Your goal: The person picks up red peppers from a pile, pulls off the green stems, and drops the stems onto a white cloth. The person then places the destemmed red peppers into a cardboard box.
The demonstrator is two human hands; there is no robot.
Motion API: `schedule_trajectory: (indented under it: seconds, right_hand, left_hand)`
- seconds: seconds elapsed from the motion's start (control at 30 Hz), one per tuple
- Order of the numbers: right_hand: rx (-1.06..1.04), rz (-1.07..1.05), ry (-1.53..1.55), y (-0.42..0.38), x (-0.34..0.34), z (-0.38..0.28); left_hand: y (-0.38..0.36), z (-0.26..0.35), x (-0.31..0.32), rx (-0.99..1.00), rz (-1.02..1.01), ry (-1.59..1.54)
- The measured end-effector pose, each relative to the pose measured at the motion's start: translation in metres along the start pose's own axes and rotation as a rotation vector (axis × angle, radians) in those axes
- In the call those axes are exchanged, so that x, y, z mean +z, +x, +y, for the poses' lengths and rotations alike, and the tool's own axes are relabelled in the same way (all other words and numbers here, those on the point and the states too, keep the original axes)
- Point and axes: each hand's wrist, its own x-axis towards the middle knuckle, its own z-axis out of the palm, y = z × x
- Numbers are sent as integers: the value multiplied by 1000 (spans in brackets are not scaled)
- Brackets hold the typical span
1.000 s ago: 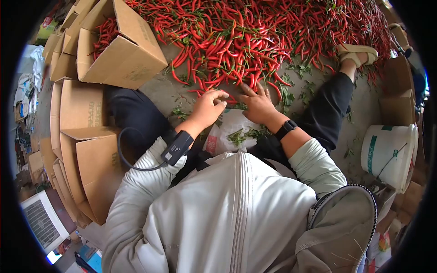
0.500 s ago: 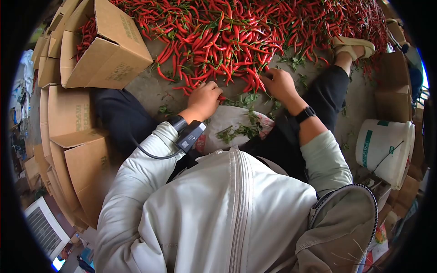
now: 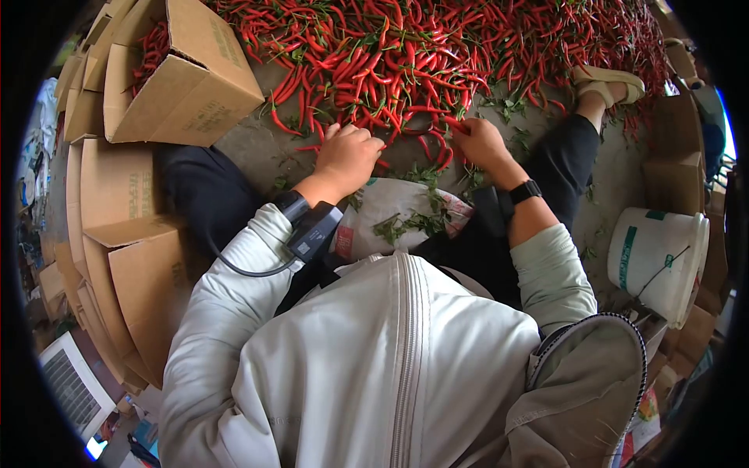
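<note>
A large heap of red chili peppers (image 3: 406,66) with green stems spreads over the floor in front of me. My left hand (image 3: 349,156) is at the near edge of the heap, its fingers curled and pointing down. Whatever those fingers hold is hidden beneath them. To the right, my right hand (image 3: 482,146) pinches a red chili pepper (image 3: 455,123) between thumb and fingers. A few loose peppers lie on the floor between the two hands. Just below them, a whitish sack (image 3: 382,207) with green leaves (image 3: 409,226) on it lies between my legs.
An open cardboard box (image 3: 199,93) holding red peppers stands at upper left, with more cardboard boxes (image 3: 117,187) below it. On the right is a white bucket (image 3: 659,257). Leaf scraps lie on the concrete floor, and my sandalled foot (image 3: 607,90) rests beside the heap.
My left hand has lifted slightly toward the heap, its fingers now curled over the near peppers. The right hand has shifted slightly, and the peppers between the hands have moved apart.
</note>
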Motion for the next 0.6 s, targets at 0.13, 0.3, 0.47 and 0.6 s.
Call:
schedule_trajectory:
  seconds: [0.13,0.3,0.47,0.6]
  right_hand:
    - [7,-38,148,-4,-4,23]
    - [16,-78,1097,-39,-13,-13]
    - [22,-323,1734,-74,-4,-51]
    - [53,-405,1717,-101,-6,-83]
  left_hand:
    - [3,10,-16,-197,170,-482]
    - [-2,37,-33,-834,169,-1989]
    - [-3,68,-43,-835,98,-2195]
    - [-6,85,-52,-840,-10,-2063]
